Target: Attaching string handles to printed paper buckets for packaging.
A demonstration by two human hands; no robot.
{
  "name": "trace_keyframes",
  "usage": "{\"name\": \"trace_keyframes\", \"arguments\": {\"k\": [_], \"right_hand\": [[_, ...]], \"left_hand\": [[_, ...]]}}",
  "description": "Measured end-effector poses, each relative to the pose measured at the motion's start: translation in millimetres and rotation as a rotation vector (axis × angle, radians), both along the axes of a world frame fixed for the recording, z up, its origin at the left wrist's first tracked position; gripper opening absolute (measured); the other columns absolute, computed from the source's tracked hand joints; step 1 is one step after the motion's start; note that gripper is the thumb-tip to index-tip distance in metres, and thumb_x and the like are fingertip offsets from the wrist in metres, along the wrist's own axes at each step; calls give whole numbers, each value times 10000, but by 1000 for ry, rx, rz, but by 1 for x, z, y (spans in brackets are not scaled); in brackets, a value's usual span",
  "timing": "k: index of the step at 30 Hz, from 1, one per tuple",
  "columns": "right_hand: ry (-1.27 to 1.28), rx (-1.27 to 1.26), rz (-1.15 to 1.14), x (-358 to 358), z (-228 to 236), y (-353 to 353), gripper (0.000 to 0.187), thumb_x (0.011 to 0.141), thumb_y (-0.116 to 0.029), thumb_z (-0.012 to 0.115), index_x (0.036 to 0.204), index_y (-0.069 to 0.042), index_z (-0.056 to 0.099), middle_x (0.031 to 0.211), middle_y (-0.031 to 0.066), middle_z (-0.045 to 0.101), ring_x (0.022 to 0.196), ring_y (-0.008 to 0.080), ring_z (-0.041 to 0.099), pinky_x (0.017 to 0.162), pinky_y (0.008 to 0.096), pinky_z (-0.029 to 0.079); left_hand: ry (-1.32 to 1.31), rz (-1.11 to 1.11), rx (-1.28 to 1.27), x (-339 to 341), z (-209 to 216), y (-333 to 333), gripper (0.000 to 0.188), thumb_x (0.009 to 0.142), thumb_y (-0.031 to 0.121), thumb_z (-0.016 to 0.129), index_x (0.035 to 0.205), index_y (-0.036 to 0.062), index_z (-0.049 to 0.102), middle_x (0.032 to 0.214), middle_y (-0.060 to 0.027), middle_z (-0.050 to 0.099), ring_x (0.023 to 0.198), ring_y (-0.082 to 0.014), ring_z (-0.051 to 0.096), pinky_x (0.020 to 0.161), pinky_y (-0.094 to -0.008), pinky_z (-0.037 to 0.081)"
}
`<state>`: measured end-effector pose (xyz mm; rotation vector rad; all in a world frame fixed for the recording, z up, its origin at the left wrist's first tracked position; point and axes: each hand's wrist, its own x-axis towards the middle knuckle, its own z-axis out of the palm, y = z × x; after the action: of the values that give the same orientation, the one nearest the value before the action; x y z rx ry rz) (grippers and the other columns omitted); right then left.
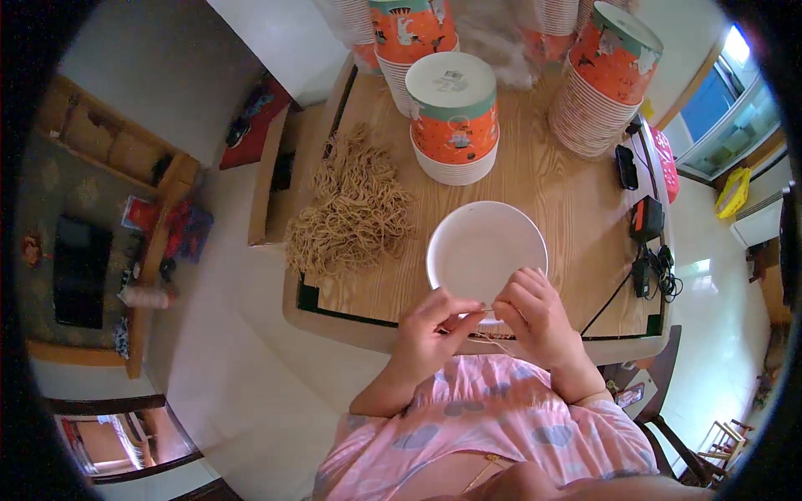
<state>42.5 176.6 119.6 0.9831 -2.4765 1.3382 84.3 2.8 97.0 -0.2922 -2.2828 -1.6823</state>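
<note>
An open white paper bucket [484, 246] stands on the table in front of me. At its near rim my left hand [434, 327] and my right hand [535, 316] are close together, both closed in a pinch. A thin tan cord [494, 341] runs between the fingertips, and loose ends hang just below. Whether the cord touches the rim I cannot tell. To the left of the bucket lies a tangled heap of tan cords [355, 209]. Behind it stands an upside-down stack of orange and green paper buckets [455, 129].
Taller bucket stacks stand at the back left [413, 37] and back right [606, 79]. Along the table's right side lie a black power adapter [647, 219], a coiled black cable [666, 271] and a small black tray [626, 167]. A dark chair [668, 417] is at the lower right.
</note>
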Motion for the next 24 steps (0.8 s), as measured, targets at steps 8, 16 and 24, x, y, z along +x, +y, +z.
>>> {"name": "trace_keyframes", "arguments": {"k": [8, 16, 24], "right_hand": [[-181, -201, -37, -1, 6, 4, 123, 750, -105, 681, 787, -34, 588, 773, 78, 561, 720, 240, 531, 657, 351, 407], [88, -129, 88, -10, -1, 6, 193, 649, -45, 728, 805, -65, 617, 764, 40, 577, 701, 206, 550, 645, 331, 419], [89, -33, 86, -11, -4, 8, 115, 712, -84, 684, 788, -66, 600, 754, 33, 554, 721, 204, 533, 695, 338, 392]], "left_hand": [[-127, -45, 122, 1, -3, -3, 130, 767, 3, 685, 885, 55, 670, 696, 12, 568, 550, -15, 477, 463, -177, 357], [-123, -80, 93, -2, -3, -2, 128, 765, 2, 685, 879, 59, 676, 642, 33, 510, 508, -14, 393, 439, -190, 297], [-111, -22, 85, -2, -1, 2, 168, 750, 6, 700, 901, 75, 679, 673, 10, 568, 509, -32, 450, 435, -191, 340]]}}
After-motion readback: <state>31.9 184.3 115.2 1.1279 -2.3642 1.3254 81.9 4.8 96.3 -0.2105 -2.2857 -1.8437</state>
